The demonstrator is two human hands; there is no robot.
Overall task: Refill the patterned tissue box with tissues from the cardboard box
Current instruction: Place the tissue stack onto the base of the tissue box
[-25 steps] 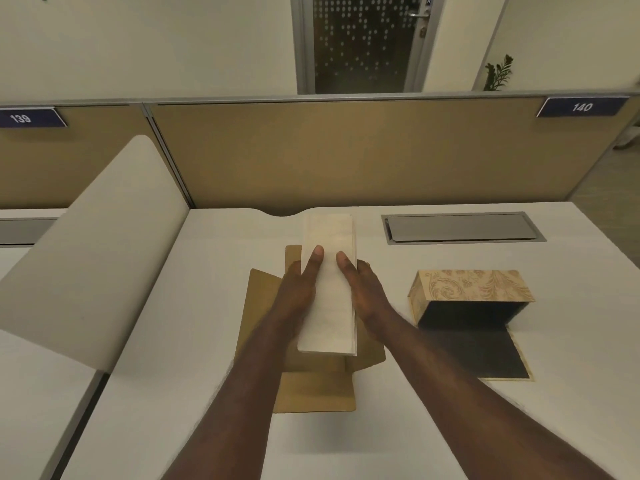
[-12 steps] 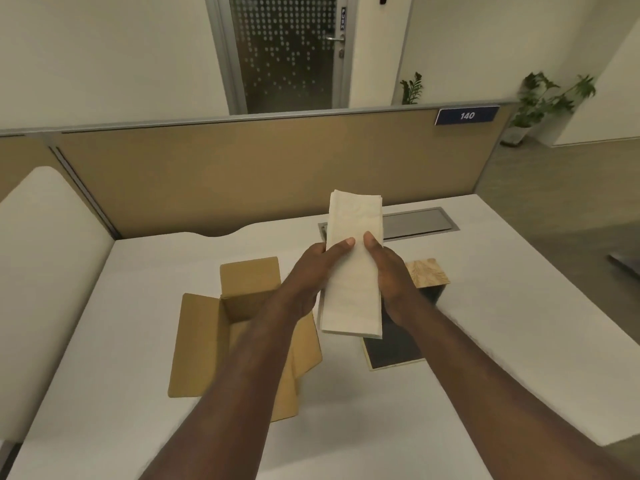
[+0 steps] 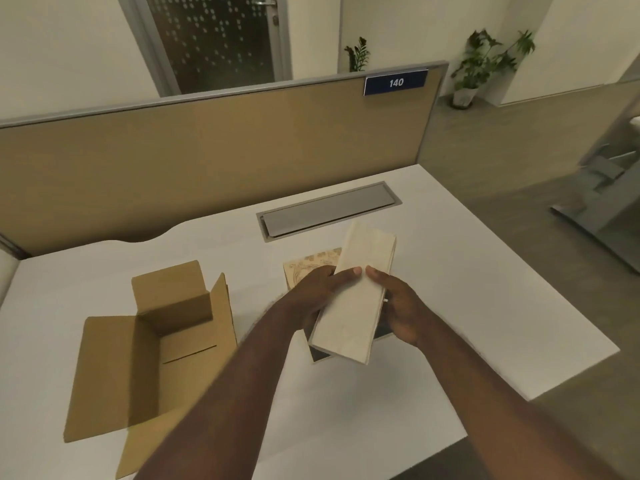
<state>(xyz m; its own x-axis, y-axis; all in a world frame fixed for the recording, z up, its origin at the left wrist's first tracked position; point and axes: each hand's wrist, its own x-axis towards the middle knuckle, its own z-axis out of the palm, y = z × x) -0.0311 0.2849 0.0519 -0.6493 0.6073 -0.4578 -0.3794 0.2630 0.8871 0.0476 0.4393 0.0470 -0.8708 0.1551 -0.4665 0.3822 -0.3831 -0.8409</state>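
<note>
Two bare forearms reach in from the bottom edge, each ending in a bare hand. The left hand and right hand wear no gloves. No sleeves, cuffs, watch or bracelets show anywhere along the arms. Short, unpainted fingernails are visible on the thumbs. The rest of the person lies outside the view.

Tissue stack: soft paper, matt, cream. Cardboard box: plain brown card, matt, unprinted. Patterned tissue box: tan printed card with scroll motif; dark inner face, slightly glossy. Desk: white, smooth, low sheen. Cable hatch: grey, brushed metal look. Partition: tan, matt, grey metal-look trim.
</note>
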